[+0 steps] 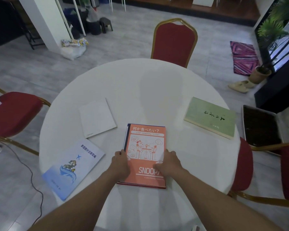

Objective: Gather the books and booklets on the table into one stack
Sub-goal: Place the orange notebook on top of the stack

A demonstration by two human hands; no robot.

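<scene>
An orange Snoopy booklet (145,147) lies on top of a small stack near the front of the round white table (140,84); dark blue and red edges show beneath it. My left hand (121,164) grips the stack's left edge. My right hand (169,162) rests on its right edge and lower cover. A white booklet (97,119) lies to the left of the stack. A pale blue booklet (73,167) sits at the table's front left edge. A green book (210,117) lies at the right, apart from the rest.
Red chairs with gold frames stand at the far side (173,40), left (13,112) and right (244,165) of the table. A dark tray (260,125) sits to the right. A cable (35,189) runs over the floor at the left.
</scene>
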